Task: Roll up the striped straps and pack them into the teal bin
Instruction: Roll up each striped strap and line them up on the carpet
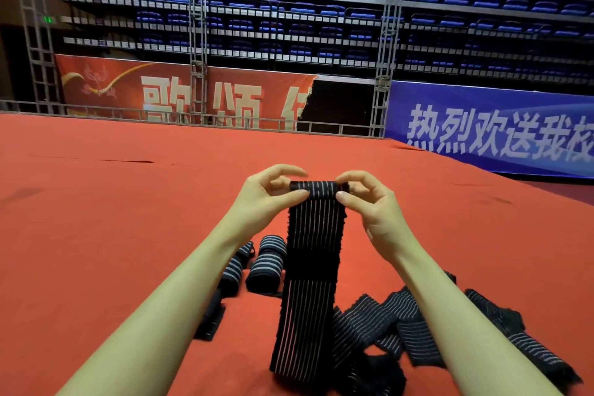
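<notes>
Head view: left hand (266,194) and right hand (366,199) raised over red carpet (128,235), thumbs and fingers pinching the rolled top of a striped strap (313,267), its tail hanging to the carpet, finished rolls (266,264) behind left forearm, loose straps (401,325) under right forearm, bin out of frame.

loose straps (418,328): partly behind right forearm | blue banner (501,128): cut off at right edge
</notes>
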Motion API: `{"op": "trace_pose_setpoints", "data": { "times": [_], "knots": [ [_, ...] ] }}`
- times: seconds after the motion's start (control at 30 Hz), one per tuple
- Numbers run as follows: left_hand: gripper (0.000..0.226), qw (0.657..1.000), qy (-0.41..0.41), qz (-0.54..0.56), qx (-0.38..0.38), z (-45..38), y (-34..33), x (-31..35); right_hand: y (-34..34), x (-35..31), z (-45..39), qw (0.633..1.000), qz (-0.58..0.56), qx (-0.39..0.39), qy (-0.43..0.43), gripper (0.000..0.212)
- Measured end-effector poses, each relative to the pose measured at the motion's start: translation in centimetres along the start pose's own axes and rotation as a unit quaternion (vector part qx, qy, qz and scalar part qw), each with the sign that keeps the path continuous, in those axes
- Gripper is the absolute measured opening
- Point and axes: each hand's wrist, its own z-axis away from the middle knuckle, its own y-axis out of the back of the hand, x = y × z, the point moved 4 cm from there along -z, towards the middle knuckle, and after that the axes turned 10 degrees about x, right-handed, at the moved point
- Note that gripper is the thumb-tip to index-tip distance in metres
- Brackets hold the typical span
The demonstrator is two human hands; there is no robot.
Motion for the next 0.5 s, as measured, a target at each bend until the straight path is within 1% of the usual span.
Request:
{"op": "trace_pose_setpoints", "data": {
  "times": [0.03, 0.07, 0.13, 0.2, 0.3, 0.37, 0.43, 0.5],
  "knots": [
    [0.025, 1.0, 0.008, -0.004, 0.003, -0.1, 0.0, -0.1, 0.1, 0.1, -0.1, 1.0, -0.003, 0.008, -0.004, 0.029],
    [0.025, 1.0, 0.014, -0.012, 0.007, -0.3, -0.1, -0.1, 0.3, 0.2, -0.1, 1.0, -0.001, 0.017, -0.009, 0.032],
    [0.015, 0.999, 0.014, -0.039, 0.011, -0.5, -0.3, 0.0, 0.4, 0.3, -0.2, 0.999, 0.018, 0.028, -0.009, 0.029],
    [0.008, 0.998, 0.006, -0.063, 0.0, -0.5, -0.5, 0.0, 0.3, 0.1, -0.1, 0.999, 0.031, 0.035, -0.006, 0.024],
    [0.007, 0.997, 0.009, -0.073, -0.015, -0.2, -0.3, -0.6, 0.1, 0.3, 0.2, 0.997, 0.065, 0.032, -0.012, 0.018],
    [0.007, 0.997, 0.02, -0.069, -0.025, 0.0, -0.1, -1.0, 0.0, 0.7, 0.5, 0.996, 0.088, 0.009, -0.02, 0.015],
    [0.009, 0.997, 0.026, -0.069, -0.039, 0.1, -0.1, -1.3, 0.0, 1.0, 0.7, 0.996, 0.079, 0.001, -0.029, 0.016],
    [0.01, 0.997, 0.03, -0.051, -0.049, 0.0, -0.2, -1.2, 0.1, 1.0, 0.7, 0.998, 0.046, 0.006, -0.036, 0.019]
  ]
}}
